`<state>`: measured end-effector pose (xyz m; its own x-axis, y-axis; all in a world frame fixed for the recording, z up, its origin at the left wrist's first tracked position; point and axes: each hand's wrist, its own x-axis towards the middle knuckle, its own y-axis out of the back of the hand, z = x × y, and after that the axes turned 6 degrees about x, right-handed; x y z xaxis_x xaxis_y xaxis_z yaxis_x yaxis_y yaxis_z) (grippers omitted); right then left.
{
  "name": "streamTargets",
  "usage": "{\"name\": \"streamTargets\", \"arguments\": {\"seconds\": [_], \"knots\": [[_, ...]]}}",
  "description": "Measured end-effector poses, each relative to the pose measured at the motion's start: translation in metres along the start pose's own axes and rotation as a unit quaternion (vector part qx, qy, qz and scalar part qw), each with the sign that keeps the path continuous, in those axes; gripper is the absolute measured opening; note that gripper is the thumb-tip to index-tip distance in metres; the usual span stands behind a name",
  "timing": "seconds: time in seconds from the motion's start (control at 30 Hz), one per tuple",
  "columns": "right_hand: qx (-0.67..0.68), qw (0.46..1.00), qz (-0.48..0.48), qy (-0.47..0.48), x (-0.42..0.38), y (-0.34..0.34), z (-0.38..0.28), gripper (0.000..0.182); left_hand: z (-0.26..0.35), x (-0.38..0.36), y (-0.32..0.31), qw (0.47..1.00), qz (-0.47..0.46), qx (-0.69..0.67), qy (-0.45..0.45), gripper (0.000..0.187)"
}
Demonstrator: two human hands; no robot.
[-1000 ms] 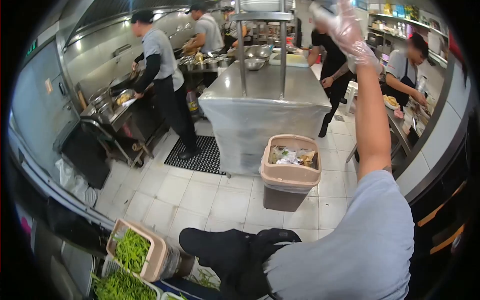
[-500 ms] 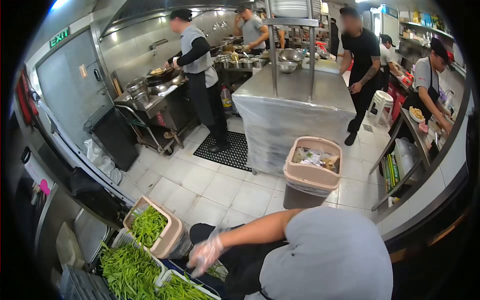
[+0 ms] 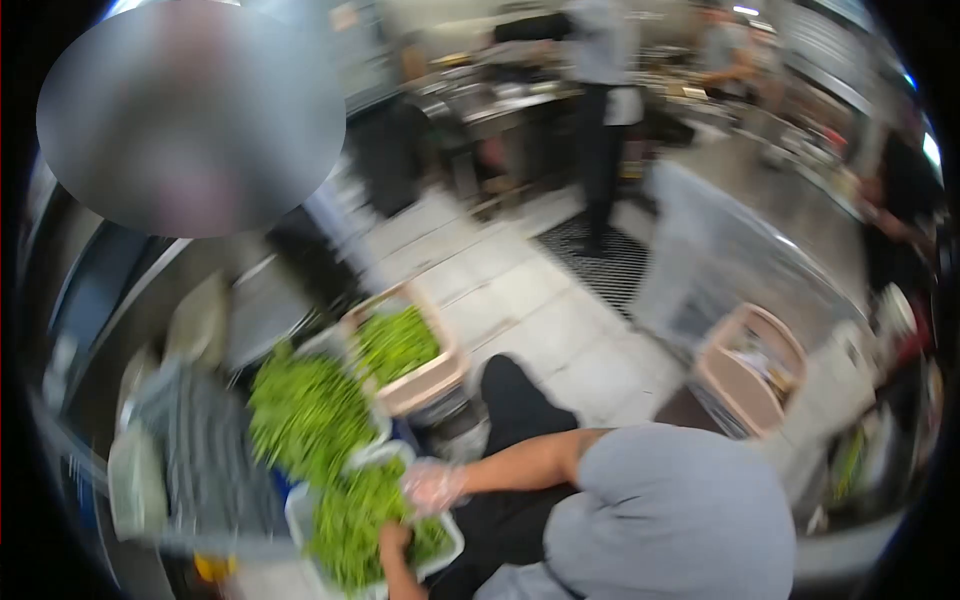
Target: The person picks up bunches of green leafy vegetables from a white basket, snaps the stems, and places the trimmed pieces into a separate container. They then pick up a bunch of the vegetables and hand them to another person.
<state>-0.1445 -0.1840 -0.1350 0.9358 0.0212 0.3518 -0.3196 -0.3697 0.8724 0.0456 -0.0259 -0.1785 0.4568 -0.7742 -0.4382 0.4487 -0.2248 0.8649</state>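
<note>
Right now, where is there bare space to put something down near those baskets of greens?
The tiled floor between the beige bin of greens and the beige waste bin looks bare. It is crowded at the white basket, where the right hand and left hand are in the greens.

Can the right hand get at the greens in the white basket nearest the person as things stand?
Probably yes. The gloved right hand already sits at the rim of the white basket, over its greens, with nothing between. The picture is blurred, so actual contact is unclear.
</note>
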Motion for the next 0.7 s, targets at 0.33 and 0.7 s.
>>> {"name": "streamTargets", "arguments": {"seconds": [0.33,0.7], "knots": [[0.039,0.985,-0.150,-0.072,0.038,0.031,-0.010,0.034,0.028,-0.081,0.075,0.961,0.202,-0.178,0.064,0.045],[0.225,0.960,-0.087,-0.143,0.064,0.033,0.002,0.031,-0.014,-0.123,0.089,0.478,0.377,-0.789,0.086,0.046]]}}
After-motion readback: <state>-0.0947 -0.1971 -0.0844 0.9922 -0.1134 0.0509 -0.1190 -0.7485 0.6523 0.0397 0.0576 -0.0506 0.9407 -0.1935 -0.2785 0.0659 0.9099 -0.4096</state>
